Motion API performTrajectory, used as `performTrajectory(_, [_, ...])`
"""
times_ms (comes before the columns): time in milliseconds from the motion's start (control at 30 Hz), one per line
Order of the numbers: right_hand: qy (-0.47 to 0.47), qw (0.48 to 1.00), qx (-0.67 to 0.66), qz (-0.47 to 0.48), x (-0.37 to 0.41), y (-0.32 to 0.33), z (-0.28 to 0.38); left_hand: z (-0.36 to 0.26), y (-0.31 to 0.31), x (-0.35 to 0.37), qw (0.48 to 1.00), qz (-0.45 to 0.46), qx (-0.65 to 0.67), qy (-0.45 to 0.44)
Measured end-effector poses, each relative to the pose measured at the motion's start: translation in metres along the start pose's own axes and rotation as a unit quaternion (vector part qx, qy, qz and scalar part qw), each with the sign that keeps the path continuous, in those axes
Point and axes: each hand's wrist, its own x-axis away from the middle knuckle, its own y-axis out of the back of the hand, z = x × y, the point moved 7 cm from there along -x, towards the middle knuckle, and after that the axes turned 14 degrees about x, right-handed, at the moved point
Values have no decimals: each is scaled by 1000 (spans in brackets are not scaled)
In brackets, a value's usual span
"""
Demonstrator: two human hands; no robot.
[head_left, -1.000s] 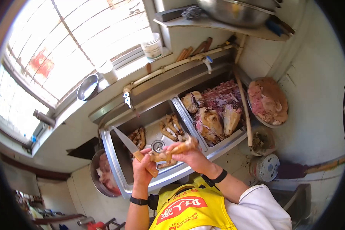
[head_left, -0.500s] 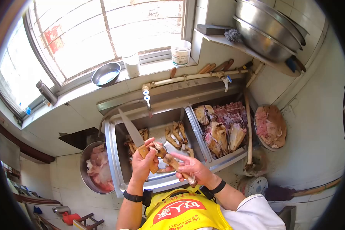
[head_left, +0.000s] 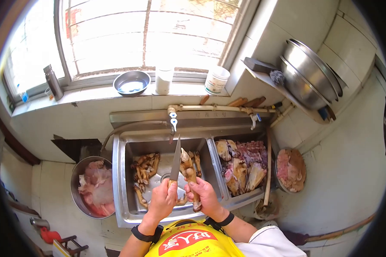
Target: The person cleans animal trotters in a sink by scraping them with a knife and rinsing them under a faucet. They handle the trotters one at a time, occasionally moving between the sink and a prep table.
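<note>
My left hand (head_left: 162,200) is closed around the wooden handle of a knife (head_left: 176,160), its broad blade pointing up and away from me. Gripped in my right hand (head_left: 206,198) is a brownish animal leg (head_left: 191,174), its hoof end towards me and its far end near the blade. Both hands are over the near side of the left sink basin (head_left: 121,175). More animal legs (head_left: 146,167) lie piled along that basin's left side, and others lie behind the one I hold.
Large chunks of meat and skin-on pieces (head_left: 244,165) fill the right basin. A metal bowl of pale meat (head_left: 76,188) is left of the sink; another meat container (head_left: 302,169) is at right. Two taps (head_left: 173,124) and a wooden stick (head_left: 268,171) border the basins.
My view has shifted. The knife has swung from leaning left to nearly upright, and the leg has turned from slanting to nearly upright beside it. Both hands keep their hold.
</note>
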Motion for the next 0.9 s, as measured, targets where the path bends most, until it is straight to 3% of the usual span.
performTrajectory(233, [-22,1000,18,5,-20,-5,5,5,-5,-6,994,-10,92,61])
performTrajectory(300, [-12,998,68,3,-23,-3,2,17,-16,-4,962,19,243,123])
performTrajectory(467, [-22,991,131,11,-21,-3,-6,27,-24,-5,954,25,251,159])
performTrajectory(600, [-36,989,141,-9,-14,1,-6,48,-29,-10,971,-1,146,186])
performTrajectory(667, [-46,990,129,-14,-11,4,-6,57,-28,-17,998,-18,-25,53])
performTrajectory(700, [-54,990,126,-18,-11,8,-9,58,-29,-16,998,-16,-25,53])
performTrajectory(800, [-66,990,120,-26,-7,14,-12,48,-25,-19,965,-27,-263,0])
performTrajectory(900, [-69,991,106,-38,-9,18,-19,39,-21,-22,942,-6,-331,59])
